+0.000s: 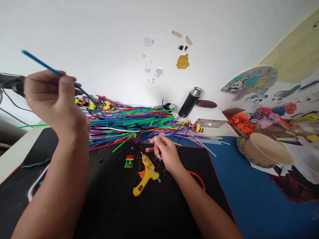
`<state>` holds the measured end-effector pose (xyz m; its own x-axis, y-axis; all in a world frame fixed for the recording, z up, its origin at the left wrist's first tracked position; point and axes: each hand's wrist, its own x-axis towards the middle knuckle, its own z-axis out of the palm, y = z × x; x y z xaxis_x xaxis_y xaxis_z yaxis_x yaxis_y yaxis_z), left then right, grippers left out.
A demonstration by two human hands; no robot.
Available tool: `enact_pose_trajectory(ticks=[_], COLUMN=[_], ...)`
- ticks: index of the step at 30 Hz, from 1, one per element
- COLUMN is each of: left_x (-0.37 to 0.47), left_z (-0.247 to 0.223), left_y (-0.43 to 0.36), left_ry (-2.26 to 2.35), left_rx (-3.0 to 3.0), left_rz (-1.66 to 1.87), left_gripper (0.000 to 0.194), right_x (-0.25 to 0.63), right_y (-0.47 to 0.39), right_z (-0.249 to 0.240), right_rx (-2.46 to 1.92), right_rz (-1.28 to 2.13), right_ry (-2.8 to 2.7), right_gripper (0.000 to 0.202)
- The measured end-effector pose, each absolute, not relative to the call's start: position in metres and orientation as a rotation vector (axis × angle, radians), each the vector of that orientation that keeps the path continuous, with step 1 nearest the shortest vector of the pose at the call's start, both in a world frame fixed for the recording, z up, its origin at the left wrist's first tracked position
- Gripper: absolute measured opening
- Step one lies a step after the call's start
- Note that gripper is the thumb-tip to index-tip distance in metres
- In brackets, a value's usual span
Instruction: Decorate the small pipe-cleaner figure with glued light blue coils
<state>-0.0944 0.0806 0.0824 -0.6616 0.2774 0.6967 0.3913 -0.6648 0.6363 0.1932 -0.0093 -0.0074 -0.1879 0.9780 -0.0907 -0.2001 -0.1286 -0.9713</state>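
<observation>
My left hand [52,96] is raised at the upper left, its thumb and fingers closed on a blue pipe cleaner [40,61]. That stem slants down to the right, its lower end over a heap of many-coloured pipe cleaners [129,123]. At the front edge of the heap is my right hand [166,151], fingers curled together; what they hold, if anything, I cannot make out. Just left of it lies a yellow hot glue gun [147,176] on the black mat [107,199]. Beside the gun sits a small green, yellow and red piece [129,161].
A black thermos [190,102] leans behind the heap near a brown case [206,104]. Bowls [270,149] and orange flowers [243,122] stand to the right. On the left is a dark phone-like slab [41,147]. A white wall [99,39] rises behind.
</observation>
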Motion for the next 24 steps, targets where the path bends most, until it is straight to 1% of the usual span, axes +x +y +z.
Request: enact_pose_trajectory(ticks=[3,6,11,14,16,18,22,24], left_x=[-0.082,-0.075,-0.058,-0.053,-0.054,-0.057,-0.055,-0.047], left_z=[0.077,0.076,0.068,0.059,0.058,0.063,0.077,0.078], left_y=[0.092,0.091,0.082,0.084,0.086,0.085,0.074,0.066], left_ry=[-0.981,-0.937,-1.06,-1.419,-1.639,-1.628,-1.384,-1.524], left_rx=[-1.341,-1.449,-1.699,-1.895,-1.896,-1.793,-1.687,-1.898], left_rz=[-2.588,-2.587,-2.565,-2.448,-2.403,-2.42,-2.263,-2.07], left_gripper=[0.02,0.016,0.012,0.013,0.01,0.009,0.01,0.009], right_x=[0.192,0.196,0.21,0.213,0.212,0.21,0.208,0.208], right_y=[0.0,-0.004,-0.012,-0.01,-0.01,-0.012,-0.017,-0.017], right_z=[-0.012,-0.016,-0.018,-0.022,-0.023,-0.022,-0.02,-0.02], right_rx=[-1.03,-1.059,-1.162,-1.201,-1.207,-1.201,-1.165,-1.155], right_rz=[1.422,1.396,1.313,1.275,1.247,1.212,1.182,1.193], right_ry=[-1.1,-1.18,-1.324,-1.366,-1.408,-1.444,-1.466,-1.456], right_gripper=[0.043,0.043,0.044,0.043,0.04,0.037,0.034,0.034])
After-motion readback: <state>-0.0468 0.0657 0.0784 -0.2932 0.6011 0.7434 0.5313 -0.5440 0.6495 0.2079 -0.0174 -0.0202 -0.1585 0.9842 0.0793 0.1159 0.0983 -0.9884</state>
